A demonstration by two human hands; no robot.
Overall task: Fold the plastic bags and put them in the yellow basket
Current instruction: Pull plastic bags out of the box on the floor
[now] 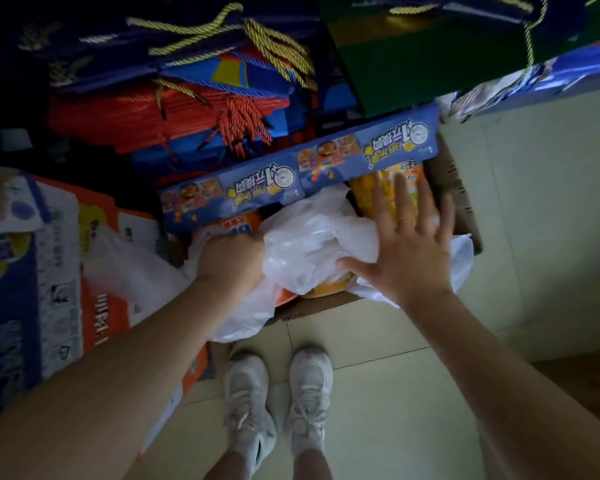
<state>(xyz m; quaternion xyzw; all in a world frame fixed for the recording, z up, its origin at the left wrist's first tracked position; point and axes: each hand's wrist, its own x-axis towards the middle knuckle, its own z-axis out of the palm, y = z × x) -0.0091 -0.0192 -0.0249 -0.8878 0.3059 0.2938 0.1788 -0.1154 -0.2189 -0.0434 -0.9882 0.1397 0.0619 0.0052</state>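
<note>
A crumpled white plastic bag [312, 244] lies on top of a cardboard box [454, 188] filled with orange and yellow packets. My left hand [231, 258] grips the bag's left side, its fingers buried in the plastic. With straight, spread fingers, my right hand [409, 237] lies flat on the bag's right side, a ring on one finger. More white plastic [463, 261] sticks out to the right of that hand, and another part hangs over the box's front edge [243, 320]. No yellow basket is in view.
Printed cartons [32, 271] are stacked at the left. Behind the box lie blue and red paper gift bags [194, 98] with rope handles and a dark green box [413, 64]. My white shoes [278, 393] stand on pale floor tiles below.
</note>
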